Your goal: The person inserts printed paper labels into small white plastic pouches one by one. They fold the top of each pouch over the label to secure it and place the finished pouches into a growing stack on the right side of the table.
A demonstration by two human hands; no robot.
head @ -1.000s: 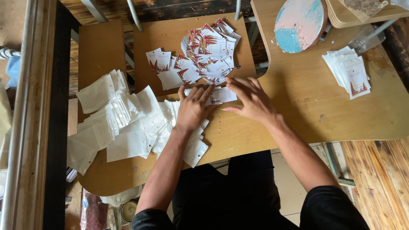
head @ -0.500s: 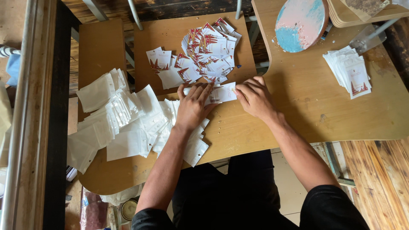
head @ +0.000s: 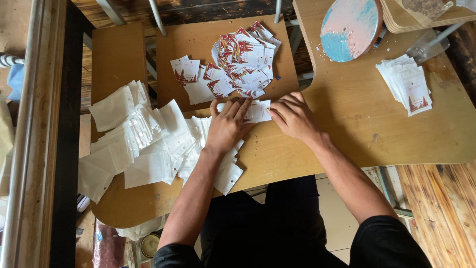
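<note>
Both hands work one small white card with red print [head: 259, 110] lying on the wooden table [head: 347, 119], just below the loose heap of printed cards [head: 243, 62]. The left hand [head: 228, 124] lies flat with fingers spread, pressing the card's left part down; the right hand [head: 293, 116] meets the card's right edge with fingers curled, and appears to pinch or slide it, though the exact contact cannot be told. For a clean step, judge that the flat hand should hold the piece steady while the other hand keeps the edges square and avoids creasing the corners. The pile of clear pouches [head: 144, 144] lies under and beside the left forearm, within easy reach. A finished-looking stack [head: 409, 84] sits well apart to the right. Hidden items: the card's left half under the fingers, whether it already sits in a pouch, and the right thumb.
</note>
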